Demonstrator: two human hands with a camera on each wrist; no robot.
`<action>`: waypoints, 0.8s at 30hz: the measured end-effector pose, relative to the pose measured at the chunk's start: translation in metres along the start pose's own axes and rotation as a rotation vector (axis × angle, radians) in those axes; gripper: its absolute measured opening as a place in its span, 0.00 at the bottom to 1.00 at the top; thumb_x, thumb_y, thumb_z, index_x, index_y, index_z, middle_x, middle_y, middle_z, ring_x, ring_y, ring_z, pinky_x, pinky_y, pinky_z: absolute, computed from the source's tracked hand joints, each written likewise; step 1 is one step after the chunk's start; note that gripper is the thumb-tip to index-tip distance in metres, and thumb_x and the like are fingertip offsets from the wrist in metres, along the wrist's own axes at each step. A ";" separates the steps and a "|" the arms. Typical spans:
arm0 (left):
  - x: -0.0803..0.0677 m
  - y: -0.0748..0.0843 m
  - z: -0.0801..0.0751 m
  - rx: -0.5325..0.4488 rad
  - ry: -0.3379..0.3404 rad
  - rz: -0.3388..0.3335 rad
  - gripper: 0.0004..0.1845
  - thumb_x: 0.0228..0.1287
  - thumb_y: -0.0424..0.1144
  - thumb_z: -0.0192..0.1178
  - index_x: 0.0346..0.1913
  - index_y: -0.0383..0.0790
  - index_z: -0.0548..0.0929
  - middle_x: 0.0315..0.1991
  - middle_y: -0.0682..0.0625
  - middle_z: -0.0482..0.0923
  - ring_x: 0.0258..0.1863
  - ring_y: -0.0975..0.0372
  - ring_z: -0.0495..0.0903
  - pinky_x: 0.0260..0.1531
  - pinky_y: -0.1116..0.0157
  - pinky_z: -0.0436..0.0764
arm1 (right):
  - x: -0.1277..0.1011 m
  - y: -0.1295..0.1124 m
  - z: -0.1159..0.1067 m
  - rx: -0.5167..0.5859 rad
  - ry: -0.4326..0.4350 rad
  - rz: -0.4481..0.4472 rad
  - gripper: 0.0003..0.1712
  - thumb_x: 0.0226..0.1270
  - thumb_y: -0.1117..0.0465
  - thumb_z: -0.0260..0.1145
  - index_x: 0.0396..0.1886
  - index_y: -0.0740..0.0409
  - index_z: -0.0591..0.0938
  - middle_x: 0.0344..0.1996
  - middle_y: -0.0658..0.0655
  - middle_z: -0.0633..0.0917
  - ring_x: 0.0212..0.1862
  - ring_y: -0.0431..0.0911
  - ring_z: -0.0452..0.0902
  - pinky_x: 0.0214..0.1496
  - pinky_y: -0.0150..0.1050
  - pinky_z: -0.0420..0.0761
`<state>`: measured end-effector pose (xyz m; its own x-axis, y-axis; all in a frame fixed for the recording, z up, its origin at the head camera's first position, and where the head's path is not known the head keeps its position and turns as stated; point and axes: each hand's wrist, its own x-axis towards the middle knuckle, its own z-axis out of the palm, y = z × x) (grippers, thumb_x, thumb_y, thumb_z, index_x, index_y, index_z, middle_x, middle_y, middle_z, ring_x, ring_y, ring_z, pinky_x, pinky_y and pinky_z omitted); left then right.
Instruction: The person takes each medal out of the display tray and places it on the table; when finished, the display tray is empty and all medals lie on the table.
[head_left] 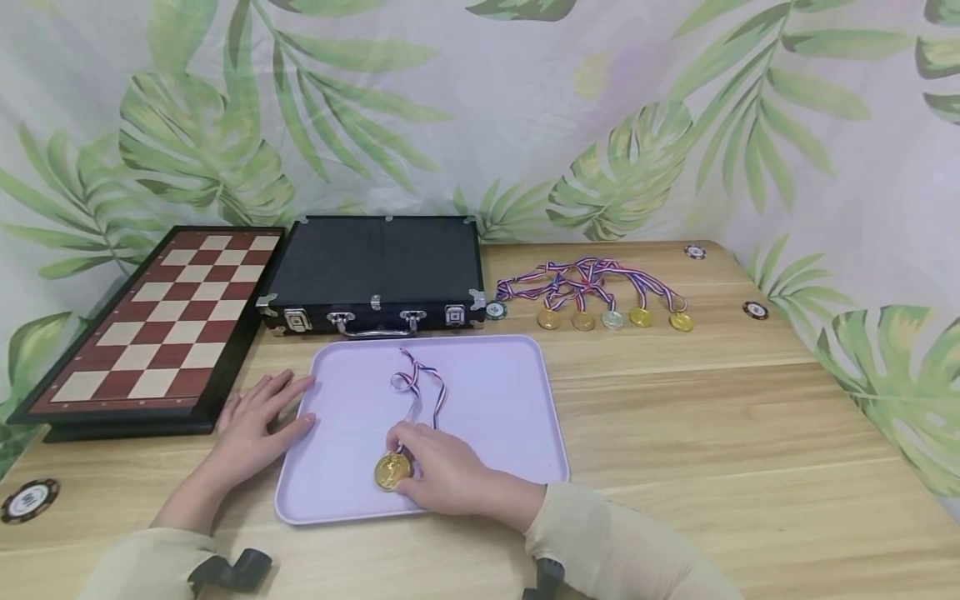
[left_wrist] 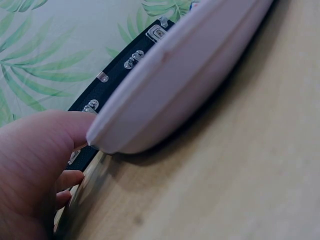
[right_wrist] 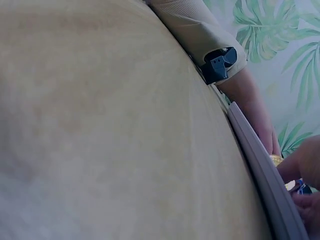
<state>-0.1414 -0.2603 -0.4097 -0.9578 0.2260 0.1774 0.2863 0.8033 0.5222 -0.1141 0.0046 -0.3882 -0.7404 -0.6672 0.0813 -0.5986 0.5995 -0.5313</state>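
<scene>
A gold medal (head_left: 392,472) lies at the near part of a lilac tray (head_left: 495,392), its striped ribbon (head_left: 442,392) looping away toward the tray's far rim. My right hand (head_left: 450,471) pinches the medal by its edge, with thumb and index finger at its right side. In the right wrist view the fingers (right_wrist: 305,162) are partly cut off at the frame's edge. My left hand (head_left: 258,425) rests by the tray's left rim, fingers extended; its thumb touches the rim in the left wrist view. The left hand holds nothing.
Behind the tray stands a closed black case (head_left: 382,267). A checkered chessboard (head_left: 172,317) lies at left. Several medals (head_left: 582,320) with tangled ribbons lie at the back right. Poker chips lie about, one (head_left: 30,501) at the near left, another (head_left: 755,310) by the right edge.
</scene>
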 end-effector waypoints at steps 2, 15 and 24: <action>0.000 0.000 0.000 -0.002 0.002 0.001 0.29 0.56 0.49 0.54 0.60 0.44 0.65 0.61 0.34 0.53 0.61 0.43 0.43 0.51 0.41 0.30 | 0.000 0.000 0.000 0.067 0.003 -0.017 0.19 0.47 0.64 0.66 0.38 0.49 0.69 0.21 0.41 0.71 0.23 0.31 0.66 0.25 0.23 0.66; 0.001 -0.001 0.000 0.003 -0.002 0.002 0.29 0.56 0.50 0.53 0.60 0.44 0.64 0.61 0.34 0.53 0.61 0.43 0.42 0.51 0.42 0.29 | -0.018 0.019 -0.062 0.839 0.049 0.080 0.24 0.50 0.80 0.58 0.50 0.67 0.70 0.30 0.62 0.73 0.28 0.53 0.78 0.29 0.46 0.78; 0.001 -0.002 0.001 -0.005 -0.001 0.002 0.29 0.56 0.49 0.54 0.61 0.44 0.64 0.61 0.34 0.53 0.61 0.43 0.42 0.51 0.42 0.29 | -0.045 0.059 -0.115 0.802 0.242 0.095 0.30 0.50 0.80 0.58 0.56 0.63 0.65 0.31 0.65 0.75 0.29 0.56 0.77 0.26 0.40 0.78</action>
<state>-0.1424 -0.2613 -0.4110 -0.9572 0.2286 0.1774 0.2886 0.7998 0.5263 -0.1513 0.1207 -0.3267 -0.8766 -0.4616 0.1362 -0.1996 0.0912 -0.9756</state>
